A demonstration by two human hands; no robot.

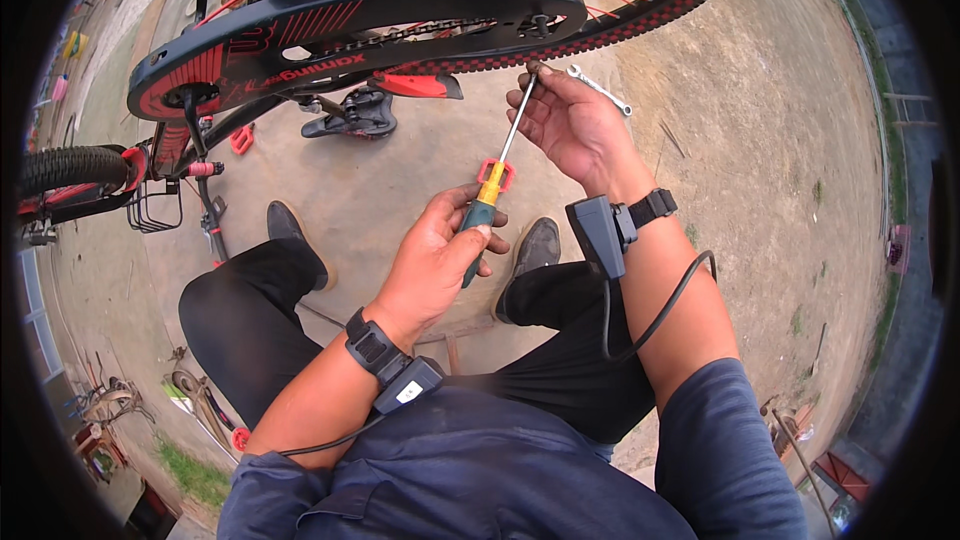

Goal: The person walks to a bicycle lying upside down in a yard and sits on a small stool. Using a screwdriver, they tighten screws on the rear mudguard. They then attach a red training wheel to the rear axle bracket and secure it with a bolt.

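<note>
My left hand (pixel 440 250) grips the green and yellow handle of a screwdriver (pixel 495 180), shaft pointing up toward the rear end of the black and red chain guard (pixel 350 20). My right hand (pixel 575 120) holds the shaft near its tip, fingers pinched just under the guard. A silver spanner (pixel 600 88) lies across the top of my right hand. The bicycle stands upside down in front of me, its red-spoked rear wheel (pixel 640 0) above the guard and the chain (pixel 420 35) showing through it.
The saddle (pixel 355 115) rests on the dirt ground. A second tyre (pixel 70 168), a wire basket (pixel 150 210) and a red pedal (pixel 242 138) are at the left. My shoes (pixel 535 245) sit below the bicycle. Clutter lies at the lower left and right edges.
</note>
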